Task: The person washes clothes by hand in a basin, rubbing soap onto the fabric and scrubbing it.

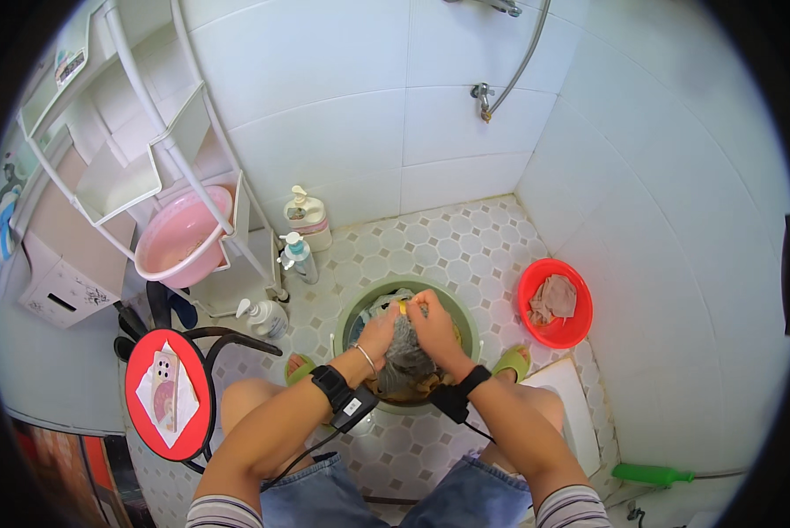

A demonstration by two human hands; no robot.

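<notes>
A round green bucket (459, 303) stands on the floor before me, filled with wet clothes. My left hand (377, 333) and my right hand (434, 328) meet above it, both pinching a grey garment (406, 350) near its top. A small yellow piece (403, 307), possibly soap or a tag, shows between the fingertips. Brownish-yellow cloth (401, 391) lies beneath the grey garment at the bucket's near side. The fingers partly hide the garment's upper end. Each wrist carries a black strap with a small box and cable.
Right of the bucket is a red basin (525, 310) with beige cloth (554, 298). Pump bottles (267, 319) stand to the left. A red-topped stool (140, 409) bears a phone (165, 389). A white rack (121, 185) holds a pink basin (154, 264).
</notes>
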